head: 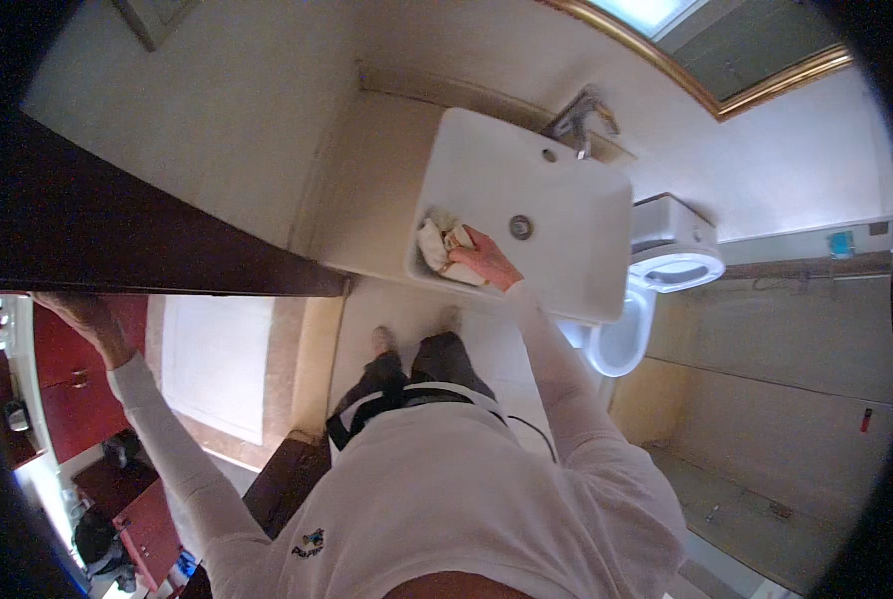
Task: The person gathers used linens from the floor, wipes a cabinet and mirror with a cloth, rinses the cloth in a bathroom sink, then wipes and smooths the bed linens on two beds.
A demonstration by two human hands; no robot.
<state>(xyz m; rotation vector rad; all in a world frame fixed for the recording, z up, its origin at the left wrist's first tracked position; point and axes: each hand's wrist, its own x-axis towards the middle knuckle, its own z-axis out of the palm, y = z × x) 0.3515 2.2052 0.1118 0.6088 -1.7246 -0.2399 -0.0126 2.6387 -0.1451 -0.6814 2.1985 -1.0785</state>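
In the front left corner of a white washbasin (465,172) lies a crumpled whitish cloth (435,247). My right hand (488,258) grips its right side, thumb and fingers bent over the fabric. My left hand (87,318) is stretched far out to the left, up against the dark wooden door or door frame (192,254). Its fingertips are hidden at that dark edge, so I cannot tell whether they hold it. A metal drain (521,227) sits in the basin floor, right of the cloth.
A chrome faucet (583,120) stands behind the basin, below a gold-framed mirror (776,78). Right of the basin is a toilet (626,333) with its lid up. Beyond it lies a glass-fronted shower area (776,344). Red cabinets (79,374) show through the doorway.
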